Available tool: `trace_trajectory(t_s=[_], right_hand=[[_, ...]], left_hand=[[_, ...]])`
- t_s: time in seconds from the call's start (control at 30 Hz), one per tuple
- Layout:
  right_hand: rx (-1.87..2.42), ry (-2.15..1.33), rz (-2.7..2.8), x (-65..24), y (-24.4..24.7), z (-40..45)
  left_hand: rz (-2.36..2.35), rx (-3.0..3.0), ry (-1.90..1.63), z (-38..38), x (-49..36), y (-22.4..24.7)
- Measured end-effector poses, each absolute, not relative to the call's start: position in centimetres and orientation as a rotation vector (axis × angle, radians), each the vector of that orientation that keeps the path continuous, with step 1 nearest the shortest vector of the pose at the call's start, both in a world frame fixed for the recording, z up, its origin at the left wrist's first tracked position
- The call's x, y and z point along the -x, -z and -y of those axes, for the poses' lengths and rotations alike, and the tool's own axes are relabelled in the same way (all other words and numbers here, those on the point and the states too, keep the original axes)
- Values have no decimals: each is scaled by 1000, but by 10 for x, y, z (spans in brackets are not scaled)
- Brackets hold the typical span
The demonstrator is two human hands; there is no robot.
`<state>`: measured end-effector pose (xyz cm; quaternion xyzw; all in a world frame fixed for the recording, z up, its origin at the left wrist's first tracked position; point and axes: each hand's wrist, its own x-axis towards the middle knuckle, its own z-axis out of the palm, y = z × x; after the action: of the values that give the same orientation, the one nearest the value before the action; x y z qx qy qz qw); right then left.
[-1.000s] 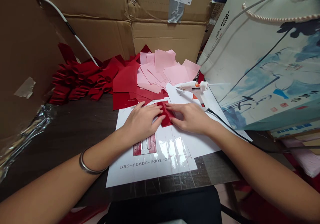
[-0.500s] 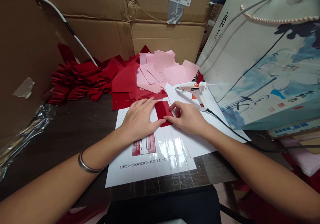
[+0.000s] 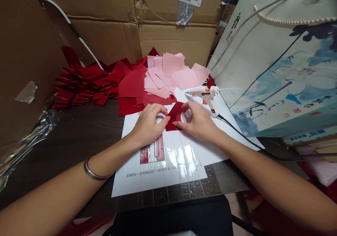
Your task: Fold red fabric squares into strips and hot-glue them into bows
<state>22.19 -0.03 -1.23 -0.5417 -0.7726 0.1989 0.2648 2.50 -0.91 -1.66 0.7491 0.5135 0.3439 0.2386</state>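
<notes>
A folded piece of dark red fabric (image 3: pixel 173 118) lies on a white laminated paper template (image 3: pixel 163 171), raised a little at its top. My left hand (image 3: pixel 149 123) pinches its left side, and my right hand (image 3: pixel 197 122) grips its right side with the fingertips. A bangle circles my left wrist (image 3: pixel 94 171). Just beyond my right hand lies a white and orange hot glue gun (image 3: pixel 204 94), not touched. Behind the fabric are a heap of pink fabric squares (image 3: pixel 171 74) and red fabric squares (image 3: pixel 133 85).
Folded red fabric pieces (image 3: pixel 79 87) are in a row at the back left of the dark table (image 3: pixel 86 134). Cardboard boxes (image 3: pixel 173 39) stand behind. A painted paper gift bag (image 3: pixel 273 67) stands at right, and the glue gun's black cord (image 3: pixel 244 134) runs down right.
The red fabric has gone from lying flat to being pinched into a raised fold between both hands. My fingers have closed in on it from either side.
</notes>
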Motion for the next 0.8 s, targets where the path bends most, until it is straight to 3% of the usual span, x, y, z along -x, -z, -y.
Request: trace_trajectory(t_s=[0.1, 0.33, 0.67, 0.8], right_hand=[[1351, -687, 1907, -222, 12, -2], [931, -1500, 1633, -220, 10, -1], [895, -1517, 1574, -220, 10, 0], [924, -1520, 1524, -219, 11, 1]], left_hand=[[-1190, -1741, -1052, 10, -27, 15], [-1061, -1493, -1157, 12, -29, 11], [-1044, -1556, -1142, 15, -31, 13], [-1258, -1801, -1226, 5, -18, 5]])
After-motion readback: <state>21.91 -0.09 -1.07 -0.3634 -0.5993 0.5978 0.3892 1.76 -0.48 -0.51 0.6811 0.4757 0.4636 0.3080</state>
